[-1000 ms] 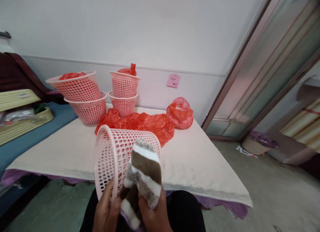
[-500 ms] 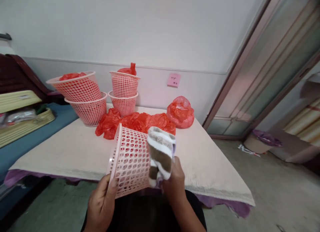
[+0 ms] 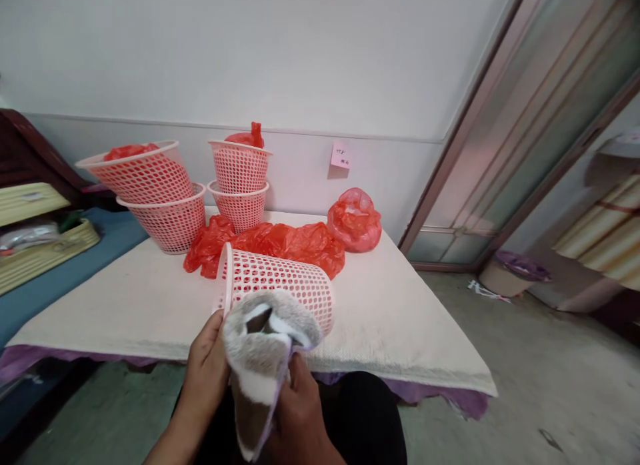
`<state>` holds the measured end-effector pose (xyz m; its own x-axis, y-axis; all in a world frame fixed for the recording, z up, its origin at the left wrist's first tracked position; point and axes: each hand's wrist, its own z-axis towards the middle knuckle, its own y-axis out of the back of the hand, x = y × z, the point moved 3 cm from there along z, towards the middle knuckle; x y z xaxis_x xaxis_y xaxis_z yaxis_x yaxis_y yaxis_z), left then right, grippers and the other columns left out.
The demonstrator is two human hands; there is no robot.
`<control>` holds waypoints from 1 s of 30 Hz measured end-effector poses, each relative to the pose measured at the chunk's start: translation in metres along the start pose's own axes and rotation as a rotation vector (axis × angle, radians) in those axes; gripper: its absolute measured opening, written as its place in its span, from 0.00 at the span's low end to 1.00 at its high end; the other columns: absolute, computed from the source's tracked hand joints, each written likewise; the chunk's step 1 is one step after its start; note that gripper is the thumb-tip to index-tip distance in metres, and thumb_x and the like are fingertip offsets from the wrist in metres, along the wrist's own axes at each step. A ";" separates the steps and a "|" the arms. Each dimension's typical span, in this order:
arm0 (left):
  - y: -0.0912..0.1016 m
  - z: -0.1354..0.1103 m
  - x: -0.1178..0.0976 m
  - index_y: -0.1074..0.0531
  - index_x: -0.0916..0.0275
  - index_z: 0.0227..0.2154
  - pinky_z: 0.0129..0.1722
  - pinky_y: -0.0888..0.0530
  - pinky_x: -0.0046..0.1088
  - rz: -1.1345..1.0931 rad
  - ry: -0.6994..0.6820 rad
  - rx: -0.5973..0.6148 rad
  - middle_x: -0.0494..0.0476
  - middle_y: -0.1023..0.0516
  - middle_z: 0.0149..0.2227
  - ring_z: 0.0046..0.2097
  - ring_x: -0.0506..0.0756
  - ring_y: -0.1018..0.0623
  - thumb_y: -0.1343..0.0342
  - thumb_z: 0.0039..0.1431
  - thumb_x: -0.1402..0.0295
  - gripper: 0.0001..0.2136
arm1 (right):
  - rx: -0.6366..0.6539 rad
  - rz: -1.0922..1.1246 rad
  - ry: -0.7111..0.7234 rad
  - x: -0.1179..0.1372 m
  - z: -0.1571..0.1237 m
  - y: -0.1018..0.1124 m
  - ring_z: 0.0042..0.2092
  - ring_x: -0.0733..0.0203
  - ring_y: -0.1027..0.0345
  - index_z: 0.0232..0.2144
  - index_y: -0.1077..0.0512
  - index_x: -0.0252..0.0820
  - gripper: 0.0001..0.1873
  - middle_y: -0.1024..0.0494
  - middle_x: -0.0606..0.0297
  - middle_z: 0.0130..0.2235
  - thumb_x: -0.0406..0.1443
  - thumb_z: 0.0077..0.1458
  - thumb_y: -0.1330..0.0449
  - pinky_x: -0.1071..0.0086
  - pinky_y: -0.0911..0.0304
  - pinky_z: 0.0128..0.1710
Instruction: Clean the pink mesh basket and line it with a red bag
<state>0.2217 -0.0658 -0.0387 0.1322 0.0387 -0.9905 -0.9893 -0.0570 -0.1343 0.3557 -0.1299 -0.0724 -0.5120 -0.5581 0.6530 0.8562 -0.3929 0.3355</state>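
Note:
A pink mesh basket [image 3: 280, 285] lies tilted on its side over the near edge of the table, its rim toward the left. My left hand [image 3: 207, 365] grips that rim from below, fingers closed. My right hand [image 3: 297, 415] is closed on a fluffy brown-and-white striped cloth [image 3: 263, 358], which is pressed against the basket's near side and hangs down between my hands.
The table [image 3: 390, 331] has a cream cover. Red plastic bags [image 3: 280, 241] lie behind the basket, with one bundled bag [image 3: 355, 219] further right. Two stacks of pink baskets [image 3: 160, 195] [image 3: 241, 185] stand at the back left. A glass door frame is at the right.
The basket has turned and dropped lower. My right hand has brought the cloth from the basket's right end down to its near side, close to my left hand.

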 end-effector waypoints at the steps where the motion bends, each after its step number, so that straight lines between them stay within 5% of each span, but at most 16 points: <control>1: 0.000 0.002 -0.002 0.26 0.60 0.42 0.26 0.29 0.25 -0.010 0.007 0.002 0.45 0.28 0.20 0.20 0.50 0.31 0.38 0.50 0.50 0.22 | -0.001 -0.025 0.016 -0.003 -0.001 -0.001 0.46 0.53 0.27 0.49 0.26 0.53 0.20 0.24 0.62 0.48 0.35 0.52 0.38 0.64 0.28 0.41; 8: -0.011 0.006 -0.016 0.27 0.60 0.47 0.37 0.24 0.32 -0.115 0.119 0.001 0.56 0.18 0.37 0.38 0.58 0.20 0.39 0.51 0.50 0.25 | -0.297 -0.215 -0.255 -0.082 -0.011 0.047 0.39 0.52 0.25 0.48 0.28 0.40 0.20 0.22 0.56 0.40 0.41 0.55 0.39 0.64 0.28 0.35; 12: -0.026 0.009 -0.022 0.27 0.61 0.49 0.43 0.24 0.37 -0.227 0.155 -0.008 0.58 0.18 0.38 0.40 0.59 0.19 0.39 0.53 0.54 0.23 | -0.278 -0.036 -0.301 -0.052 -0.021 0.039 0.46 0.51 0.24 0.55 0.33 0.43 0.22 0.22 0.55 0.46 0.39 0.59 0.44 0.61 0.27 0.42; 16: -0.035 0.015 -0.023 0.24 0.63 0.45 0.48 0.26 0.38 -0.190 0.135 -0.059 0.58 0.18 0.40 0.45 0.60 0.20 0.38 0.50 0.53 0.23 | -0.114 0.015 -0.147 -0.001 -0.025 0.009 0.43 0.53 0.23 0.61 0.39 0.49 0.30 0.21 0.60 0.46 0.39 0.57 0.41 0.66 0.25 0.38; 19: -0.035 0.017 -0.022 0.22 0.64 0.42 0.49 0.26 0.38 -0.103 0.108 -0.119 0.58 0.18 0.40 0.47 0.62 0.21 0.38 0.50 0.53 0.21 | -0.074 -0.011 -0.059 0.018 -0.018 0.000 0.52 0.47 0.28 0.63 0.42 0.51 0.37 0.25 0.58 0.53 0.39 0.53 0.37 0.60 0.27 0.46; 22: -0.039 0.018 -0.018 0.22 0.64 0.41 0.46 0.24 0.39 -0.129 0.133 -0.110 0.59 0.18 0.38 0.45 0.63 0.20 0.40 0.52 0.53 0.20 | -0.081 -0.073 -0.004 0.026 -0.008 0.002 0.59 0.40 0.36 0.64 0.44 0.50 0.41 0.31 0.54 0.58 0.37 0.50 0.35 0.48 0.33 0.53; 30: -0.057 0.007 -0.007 0.23 0.64 0.43 0.47 0.25 0.35 -0.212 0.166 0.007 0.59 0.18 0.40 0.44 0.59 0.20 0.42 0.55 0.51 0.22 | -0.175 -0.120 -0.031 0.010 -0.008 0.005 0.57 0.41 0.34 0.65 0.48 0.50 0.39 0.32 0.52 0.59 0.33 0.54 0.41 0.46 0.30 0.50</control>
<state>0.2772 -0.0555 -0.0241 0.3443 -0.1150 -0.9318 -0.9387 -0.0582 -0.3396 0.3540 -0.1431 -0.0693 -0.6052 -0.4777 0.6369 0.7624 -0.5781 0.2908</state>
